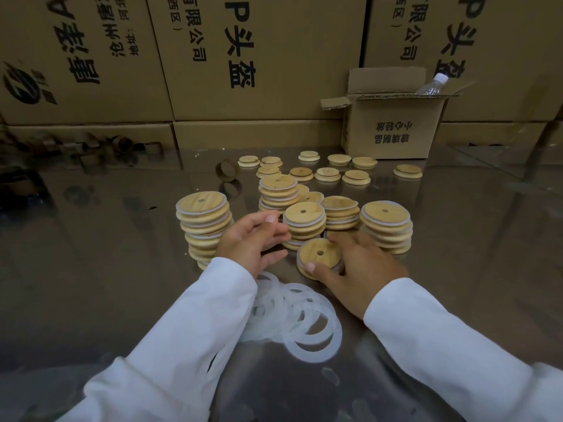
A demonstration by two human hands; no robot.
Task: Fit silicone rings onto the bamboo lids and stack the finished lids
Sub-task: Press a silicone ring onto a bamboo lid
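My right hand [359, 269] grips a ringed bamboo lid [320, 254], thumb on its near rim. My left hand [254, 239] hangs loose, holding nothing, just beside the middle stack [304, 222]. Silicone rings [307, 318] lie toward the table's [91, 269] near edge, with bare steel on both sides.

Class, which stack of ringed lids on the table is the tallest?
The leftmost stack, just beyond the left hand; it rises higher and holds more lids than any other.
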